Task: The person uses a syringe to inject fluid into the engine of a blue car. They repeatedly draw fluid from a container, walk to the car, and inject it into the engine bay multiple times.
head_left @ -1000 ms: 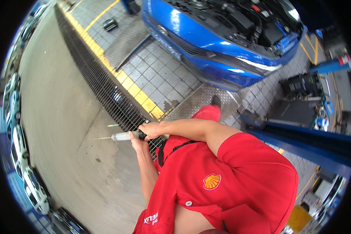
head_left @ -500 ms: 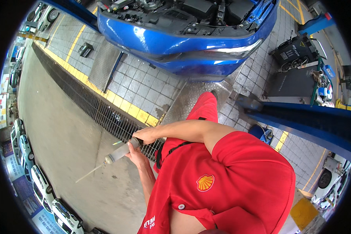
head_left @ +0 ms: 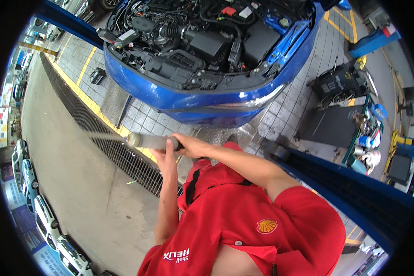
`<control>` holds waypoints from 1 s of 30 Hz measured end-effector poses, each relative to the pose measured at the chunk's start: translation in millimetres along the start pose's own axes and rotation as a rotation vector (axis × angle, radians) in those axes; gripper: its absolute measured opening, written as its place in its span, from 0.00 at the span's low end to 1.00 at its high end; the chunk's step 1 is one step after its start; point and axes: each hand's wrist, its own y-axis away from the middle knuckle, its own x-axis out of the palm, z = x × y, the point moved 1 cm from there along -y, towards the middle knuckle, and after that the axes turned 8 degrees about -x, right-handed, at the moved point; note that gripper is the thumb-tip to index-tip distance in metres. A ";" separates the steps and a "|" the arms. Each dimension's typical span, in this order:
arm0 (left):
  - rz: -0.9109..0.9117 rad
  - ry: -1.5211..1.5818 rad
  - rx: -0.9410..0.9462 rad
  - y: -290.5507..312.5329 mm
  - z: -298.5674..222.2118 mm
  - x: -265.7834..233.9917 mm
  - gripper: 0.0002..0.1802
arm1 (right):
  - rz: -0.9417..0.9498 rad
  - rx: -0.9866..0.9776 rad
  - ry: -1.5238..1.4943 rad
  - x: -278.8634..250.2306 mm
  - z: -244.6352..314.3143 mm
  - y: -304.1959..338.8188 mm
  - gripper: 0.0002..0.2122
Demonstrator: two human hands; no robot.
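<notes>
Both hands are on a large fluid syringe (head_left: 149,141) with a cloudy clear barrel, a brass-coloured front cap and a dark rear end. Its thin nozzle tube (head_left: 101,135) points left over the floor grating and looks blurred. My left hand (head_left: 165,158) is closed around the barrel from below, near the rear, with the thumb up. Wrapped over the dark rear end is my right hand (head_left: 187,145); part of its fingers is hidden. Ahead of me stands a blue car (head_left: 184,103) with its engine bay (head_left: 207,43) exposed.
A long drain grating (head_left: 85,117) runs diagonally beside a yellow line. A blue lift post (head_left: 336,184) stands close on my right. Beyond it are a dark workbench (head_left: 329,131) with bottles and a black machine (head_left: 338,85). A small black box (head_left: 97,75) sits on the tiles.
The syringe has swung from pointing down-left to pointing left, and both hands rose with it. My view has turned toward the car, showing more of the engine bay.
</notes>
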 end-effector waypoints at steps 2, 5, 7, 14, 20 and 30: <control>0.110 -0.032 -0.005 -22.5 -8.5 49.7 0.31 | -0.128 0.036 0.066 -48.1 -0.9 14.3 0.32; 0.253 -0.075 0.002 -54.4 -12.7 126.6 0.32 | -0.321 0.048 0.124 -112.5 -4.8 37.0 0.32; 0.300 -0.189 0.057 -73.6 -8.9 180.2 0.37 | -0.421 0.235 0.038 -153.0 7.5 49.9 0.32; 0.598 -0.251 -0.055 -106.8 -45.7 334.1 0.40 | -0.716 0.469 0.192 -266.4 -3.6 94.2 0.30; 0.786 -0.213 -0.173 -164.0 -63.5 434.5 0.44 | -0.924 0.444 0.055 -343.4 27.8 61.9 0.17; 0.870 -0.110 -0.307 -288.1 -96.8 527.0 0.46 | -0.905 0.576 0.266 -465.1 29.2 -35.5 0.16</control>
